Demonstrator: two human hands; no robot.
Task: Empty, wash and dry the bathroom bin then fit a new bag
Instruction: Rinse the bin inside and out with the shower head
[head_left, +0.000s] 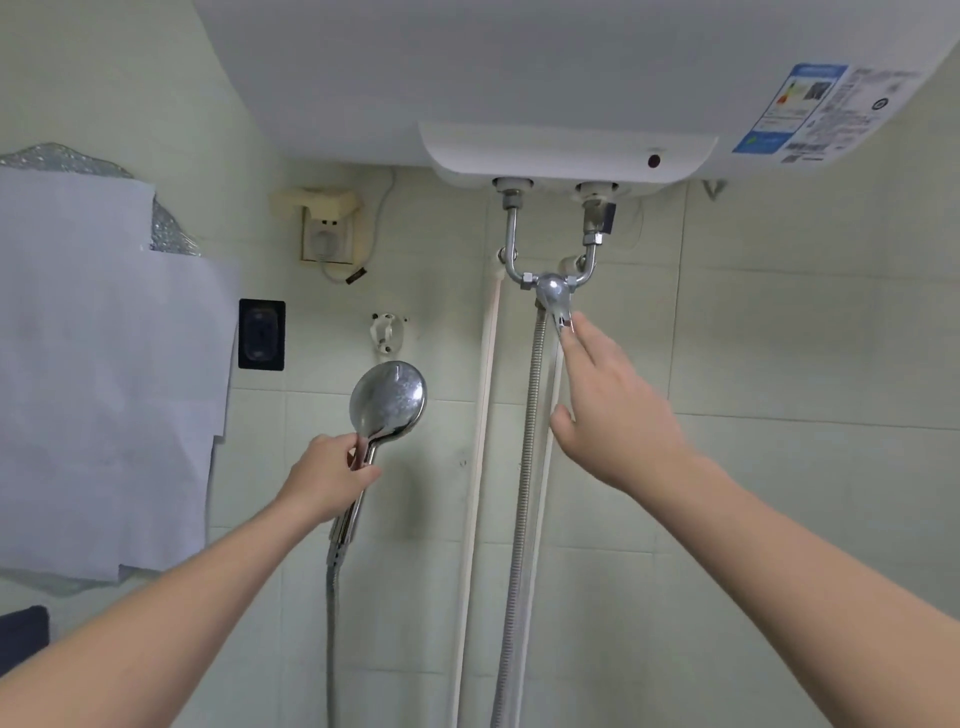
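The left hand (324, 475) is closed around the handle of a shiny shower head (388, 400), low in the middle of the frame. The right hand (618, 415) is open, with its fingertips (574, 332) touching the tap lever (558, 306) just above it. A metal hose (524, 467) hangs down between the 2 hands. The bin is not in sight. At the top is a big white water heater (519, 78); its blue label (795, 109) is too small to read. A wall socket (327, 239) sits at upper left.
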